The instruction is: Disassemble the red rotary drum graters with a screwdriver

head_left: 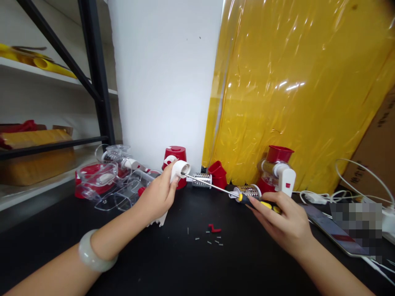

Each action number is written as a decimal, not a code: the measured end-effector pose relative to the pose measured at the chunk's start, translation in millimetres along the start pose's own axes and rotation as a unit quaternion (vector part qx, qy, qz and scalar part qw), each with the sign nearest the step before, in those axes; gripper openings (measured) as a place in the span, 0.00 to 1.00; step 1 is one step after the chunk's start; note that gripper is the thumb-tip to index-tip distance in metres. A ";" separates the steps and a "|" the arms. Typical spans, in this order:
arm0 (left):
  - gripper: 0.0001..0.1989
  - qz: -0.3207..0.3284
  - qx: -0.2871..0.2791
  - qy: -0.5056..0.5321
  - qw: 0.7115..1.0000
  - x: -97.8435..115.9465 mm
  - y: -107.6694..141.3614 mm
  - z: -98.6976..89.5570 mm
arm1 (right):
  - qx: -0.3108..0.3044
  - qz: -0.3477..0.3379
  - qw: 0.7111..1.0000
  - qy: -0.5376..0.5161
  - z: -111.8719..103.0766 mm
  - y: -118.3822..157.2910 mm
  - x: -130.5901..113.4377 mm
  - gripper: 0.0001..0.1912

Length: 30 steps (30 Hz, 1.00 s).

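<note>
My left hand (163, 189) is closed around a white plastic part with a round open end (180, 169), raised above the black table. In my right hand (285, 224) is a screwdriver (212, 186) with a long metal shaft and a black and yellow handle. Its tip meets the rim of the white part's opening; whether it sits on a screw is too small to tell. Below, several small screws (217, 241) lie scattered on the table beside a small red bent piece (214, 228).
Clear plastic parts and a red base (89, 176) crowd the left. Behind the hands are a red base (182, 154), metal grating drums (202, 180) and a red chute (217, 174). An assembled rotary grater (286, 181), a tablet (336, 230) and white cables (324, 196) are at right.
</note>
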<state>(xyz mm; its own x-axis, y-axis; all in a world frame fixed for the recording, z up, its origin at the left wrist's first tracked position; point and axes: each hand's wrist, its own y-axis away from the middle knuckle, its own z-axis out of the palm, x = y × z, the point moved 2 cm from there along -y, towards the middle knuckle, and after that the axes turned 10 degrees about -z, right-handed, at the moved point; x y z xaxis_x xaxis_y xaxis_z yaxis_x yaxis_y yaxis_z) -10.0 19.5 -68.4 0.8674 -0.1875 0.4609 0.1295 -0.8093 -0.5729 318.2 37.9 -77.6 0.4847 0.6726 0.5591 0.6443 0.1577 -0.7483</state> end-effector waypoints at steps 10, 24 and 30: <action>0.25 -0.047 -0.013 -0.106 0.993 2.8 2.2 1.1 | -0.001 0.039 0.996 -0.081 5.4 2.6 -5.0 0.19; 0.22 0.000 -0.008 -0.217 0.976 7.8 0.1 -7.0 | -0.152 0.609 0.531 -0.569 16.9 0.7 -3.1 0.21; 0.21 -0.023 -0.032 -0.208 0.977 5.6 -1.8 -5.9 | -0.025 0.599 0.597 -0.533 15.8 -2.1 1.8 0.24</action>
<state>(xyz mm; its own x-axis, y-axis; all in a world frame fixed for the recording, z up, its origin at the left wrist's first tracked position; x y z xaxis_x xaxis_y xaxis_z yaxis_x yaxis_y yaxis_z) -8.1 16.6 -60.8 0.9834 0.0820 0.1616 0.1542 -0.8475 -0.5079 308.3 50.1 -80.7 -0.0198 0.3636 -0.9313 0.2420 -0.9021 -0.3574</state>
